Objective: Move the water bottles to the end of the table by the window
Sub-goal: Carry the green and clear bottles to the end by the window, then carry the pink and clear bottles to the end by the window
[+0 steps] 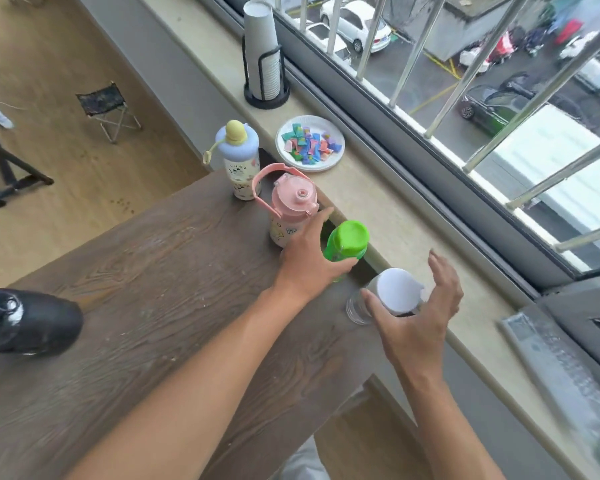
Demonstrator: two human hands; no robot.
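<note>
Water bottles line the wood-grain counter (146, 271)'s window edge: left hand (309, 261) fingers wrap the green-capped bottle (347, 242), right hand (416, 317) fingers spread loose around the white-lidded clear one (392, 292).

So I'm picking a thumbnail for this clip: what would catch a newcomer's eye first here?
Probably the bright green-capped bottle at the table's window edge, with the left hand wrapped around it. Just right of it, the right hand is spread open around a clear white-capped bottle. Behind them stand a pink bottle and a pale blue one with a yellow top, and a plate of colourful wrappers sits on the sill.
</note>
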